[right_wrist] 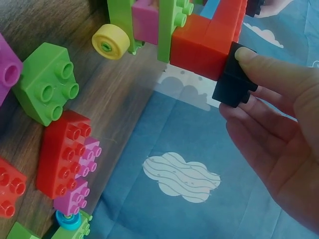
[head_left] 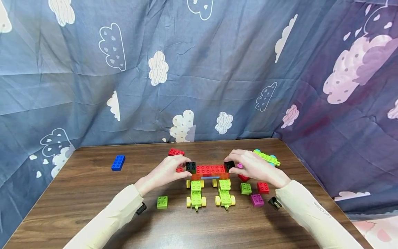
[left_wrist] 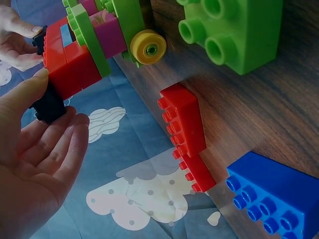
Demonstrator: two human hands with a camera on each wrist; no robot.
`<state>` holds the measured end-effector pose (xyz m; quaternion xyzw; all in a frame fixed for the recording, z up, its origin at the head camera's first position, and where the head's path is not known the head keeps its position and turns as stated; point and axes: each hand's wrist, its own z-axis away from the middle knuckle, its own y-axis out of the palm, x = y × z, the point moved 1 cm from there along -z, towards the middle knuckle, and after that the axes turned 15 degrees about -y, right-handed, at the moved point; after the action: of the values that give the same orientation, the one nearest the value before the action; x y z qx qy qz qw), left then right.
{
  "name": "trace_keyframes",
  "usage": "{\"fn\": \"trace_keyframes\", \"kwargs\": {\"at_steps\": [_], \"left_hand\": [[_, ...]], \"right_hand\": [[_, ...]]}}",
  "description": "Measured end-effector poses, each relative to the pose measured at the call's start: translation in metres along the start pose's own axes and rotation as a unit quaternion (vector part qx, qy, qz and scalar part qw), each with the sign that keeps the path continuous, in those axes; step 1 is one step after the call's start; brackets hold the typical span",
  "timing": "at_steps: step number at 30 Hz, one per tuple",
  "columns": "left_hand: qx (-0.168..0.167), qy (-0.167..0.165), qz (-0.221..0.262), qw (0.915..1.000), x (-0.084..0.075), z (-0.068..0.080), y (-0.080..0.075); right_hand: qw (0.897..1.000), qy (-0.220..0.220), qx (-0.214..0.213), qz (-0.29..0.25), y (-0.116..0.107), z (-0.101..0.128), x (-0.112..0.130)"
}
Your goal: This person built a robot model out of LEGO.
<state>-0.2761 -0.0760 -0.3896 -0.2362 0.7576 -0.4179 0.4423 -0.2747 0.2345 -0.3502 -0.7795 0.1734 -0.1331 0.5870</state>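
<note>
A toy-brick build on two green wheeled bases [head_left: 196,197] carries a span of red bricks [head_left: 210,169] across its top. At the span's left end, my left hand [head_left: 168,170] pinches a black brick [head_left: 191,167] between thumb and fingers. My right hand [head_left: 248,165] holds another black brick [head_left: 229,166] at the opposite end. Both black bricks touch the red ones; whether their studs are fully pressed in, I cannot tell. Pink bricks [right_wrist: 145,22] and green plates support the span, with a blue piece [left_wrist: 66,35] among the red. Yellow wheels [left_wrist: 148,47] show below.
A blue brick [head_left: 118,163] lies at the back left, with red bricks [head_left: 176,152] behind my left hand. One green brick [head_left: 162,202] sits front left. Green [head_left: 245,188], red [head_left: 263,187] and purple [head_left: 257,200] bricks lie right, before another wheeled base [head_left: 266,157].
</note>
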Motion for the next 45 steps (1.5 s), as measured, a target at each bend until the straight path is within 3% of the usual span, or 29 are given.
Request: {"fn": "trace_keyframes", "kwargs": {"at_steps": [28,34,45], "left_hand": [[0.02,-0.01,-0.018,0.9996,0.001,-0.001,-0.003],[0.018,0.003,-0.024,0.9996,0.0,0.0,-0.006],[0.033,-0.011,-0.008,0.9994,0.002,0.0,-0.011]], "right_hand": [[0.999,-0.004,-0.023,0.03,0.005,0.003,0.002],[0.999,0.006,-0.029,0.025,0.006,0.006,0.002],[0.999,0.01,-0.036,0.033,0.007,0.006,0.0]]}}
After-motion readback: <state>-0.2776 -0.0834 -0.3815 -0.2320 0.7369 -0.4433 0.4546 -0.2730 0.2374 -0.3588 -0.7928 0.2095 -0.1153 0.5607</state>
